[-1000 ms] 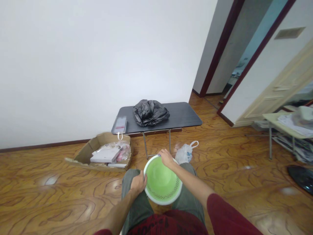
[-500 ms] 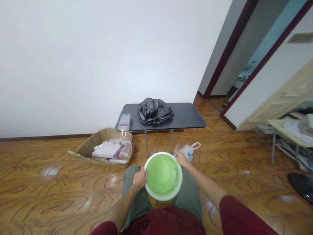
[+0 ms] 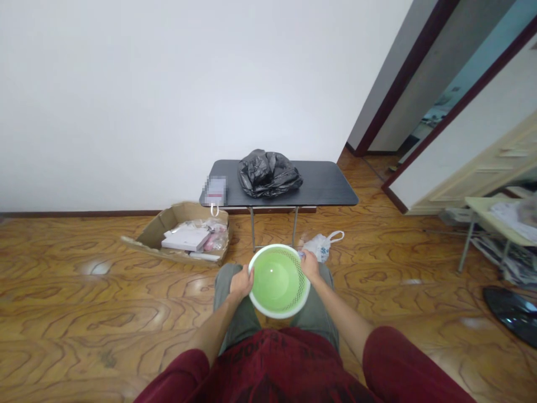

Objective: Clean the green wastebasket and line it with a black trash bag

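Where the lower middle of the frame shows grey trousers [image 3: 241, 324], a white-rimmed green basket [image 3: 274, 282] is held over the gap between the knees; whether it rests on them I cannot tell. At its left side, the left hand [image 3: 242, 281] has its fingers curled around the rim, nearly closed. The right hand [image 3: 310, 265] pinches the rim at its upper right, a small purplish patch showing by its fingers, too small to identify. As these holds sit at unequal heights, the basket could tip toward the body should one slacken; a smooth plastic rim would likely make that easier.

Just beyond the right hand, a white plastic bag [image 3: 319, 246] lies on the floor, its handle loop raised, so a foot or a dropped basket might snag it. Left of centre, a cardboard box [image 3: 151, 235] could be kicked if a leg swung out. Farther up, the tabletop [image 3: 323, 184] carries a crumpled black bag [image 3: 268, 173], whose loose film could slide if the table were knocked.
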Action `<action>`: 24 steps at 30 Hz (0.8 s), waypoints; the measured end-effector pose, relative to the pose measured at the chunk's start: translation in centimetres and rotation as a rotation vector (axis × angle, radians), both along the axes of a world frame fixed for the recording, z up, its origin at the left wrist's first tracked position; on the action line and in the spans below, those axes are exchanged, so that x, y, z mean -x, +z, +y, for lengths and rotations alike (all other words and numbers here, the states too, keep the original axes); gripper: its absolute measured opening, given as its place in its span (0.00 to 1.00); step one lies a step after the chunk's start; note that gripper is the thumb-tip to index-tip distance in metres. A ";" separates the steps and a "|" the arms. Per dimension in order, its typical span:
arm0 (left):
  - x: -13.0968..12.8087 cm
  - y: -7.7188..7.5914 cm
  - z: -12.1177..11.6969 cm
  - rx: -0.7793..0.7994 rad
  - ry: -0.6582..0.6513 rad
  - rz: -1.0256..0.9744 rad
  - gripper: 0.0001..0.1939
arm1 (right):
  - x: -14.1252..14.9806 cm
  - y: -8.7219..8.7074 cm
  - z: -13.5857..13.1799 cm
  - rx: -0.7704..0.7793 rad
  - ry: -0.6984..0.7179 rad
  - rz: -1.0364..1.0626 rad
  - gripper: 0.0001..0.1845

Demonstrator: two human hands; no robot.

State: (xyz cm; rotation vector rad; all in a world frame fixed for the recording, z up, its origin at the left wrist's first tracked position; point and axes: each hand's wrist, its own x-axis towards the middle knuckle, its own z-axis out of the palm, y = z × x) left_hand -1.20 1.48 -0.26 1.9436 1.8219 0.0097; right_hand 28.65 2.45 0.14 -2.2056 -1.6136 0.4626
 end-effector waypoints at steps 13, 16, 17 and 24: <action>0.2 0.0 0.7 0.051 0.055 -0.145 0.27 | 0.8 1.3 -3.8 -0.035 0.035 0.058 0.23; 0.6 0.1 1.4 0.062 0.054 -0.232 0.28 | 3.8 1.1 -5.8 -0.083 0.224 0.180 0.20; 0.8 0.1 1.6 0.069 0.047 -0.267 0.28 | 5.1 1.0 -6.5 -0.067 0.301 0.223 0.19; 2.3 0.1 3.4 0.209 -0.001 -0.461 0.30 | 12.7 -0.2 -11.0 -0.084 0.638 0.314 0.18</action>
